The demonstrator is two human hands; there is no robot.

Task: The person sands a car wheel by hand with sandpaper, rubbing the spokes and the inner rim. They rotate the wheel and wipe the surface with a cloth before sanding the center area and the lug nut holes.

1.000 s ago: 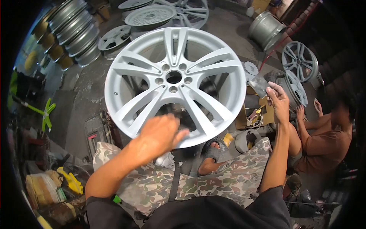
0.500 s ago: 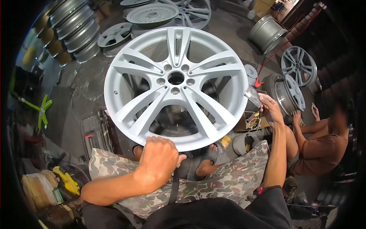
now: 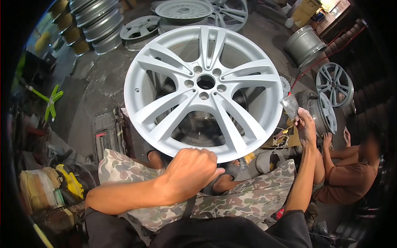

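Observation:
A pale grey-white multi-spoke alloy wheel [image 3: 225,118] lies face up before me, above my lap. My left hand [image 3: 193,175] is closed at its near edge, knuckles up and fingers curled over the lip, with the thumb pointing right. To the right of the wheel, my right hand [image 3: 307,126] pinches a thin, grey, rectangular sheet [image 3: 290,106] between thumb and fingers. The sheet's far corner is right at the wheel's outer edge. Below the spokes, a dark round support shows through the gaps.
Stacked rims [image 3: 99,27] stand at the back left, near a mesh-faced wheel [image 3: 184,10]. More wheels [image 3: 334,84] lie at right, beside a seated person [image 3: 347,177]. A yellow-and-black tool [image 3: 71,182] is at left, and a grey toolbox [image 3: 108,134] lies nearer the wheel.
The view has tilted, and the wheel appears farther right. My left hand has shifted right along the near edge. The sheet in my right hand shows more of its flat face.

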